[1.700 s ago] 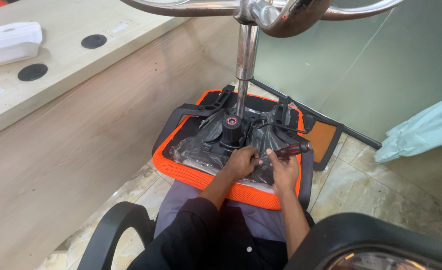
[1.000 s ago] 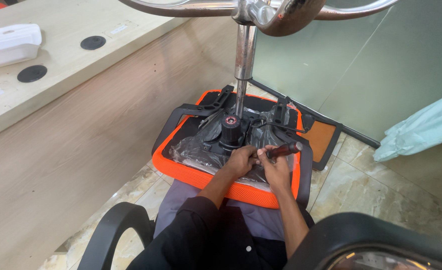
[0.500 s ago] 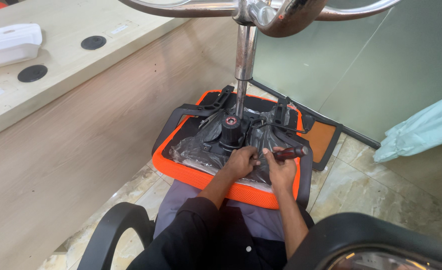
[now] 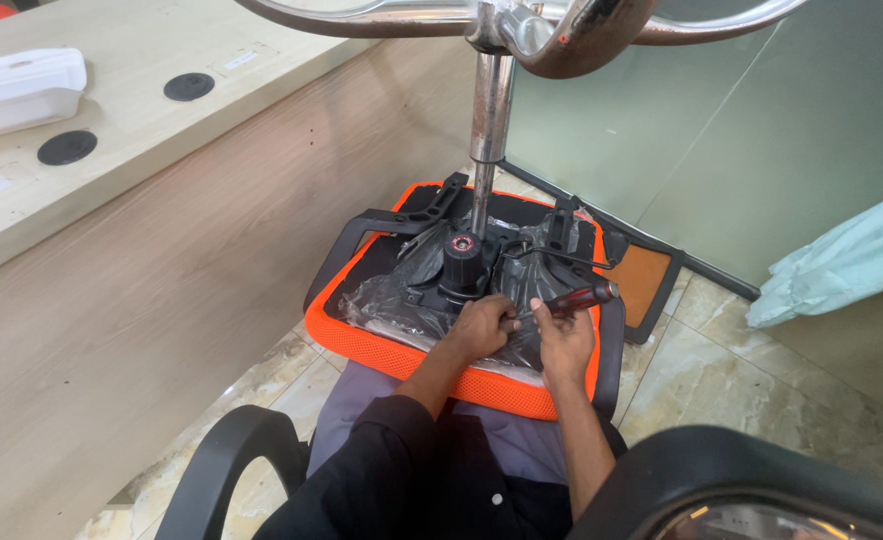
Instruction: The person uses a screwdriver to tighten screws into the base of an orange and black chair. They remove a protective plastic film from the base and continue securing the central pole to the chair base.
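Observation:
An upturned office chair seat [image 4: 432, 370] with an orange edge rests on my lap. Its black underside mechanism [image 4: 462, 265] is partly covered in clear plastic wrap. A chrome gas column [image 4: 489, 120] rises from it to the chrome star base [image 4: 562, 25] at the top. My right hand [image 4: 565, 335] grips a screwdriver [image 4: 577, 298] with a dark red and black handle, tip pointing left toward the mechanism. Beside the tip, my left hand [image 4: 480, 327] rests on the plastic-covered plate, fingers bent around something too small to make out.
A light wooden desk [image 4: 122, 110] with round black grommets and a white lidded box [image 4: 22, 90] stands to the left. A glass partition [image 4: 722, 130] is behind. A pale green bag [image 4: 842, 260] lies right. Black chair parts [image 4: 752, 480] frame the bottom.
The screwdriver handle has swung slightly up and down in my right hand. My left hand has stayed at the same spot on the mechanism.

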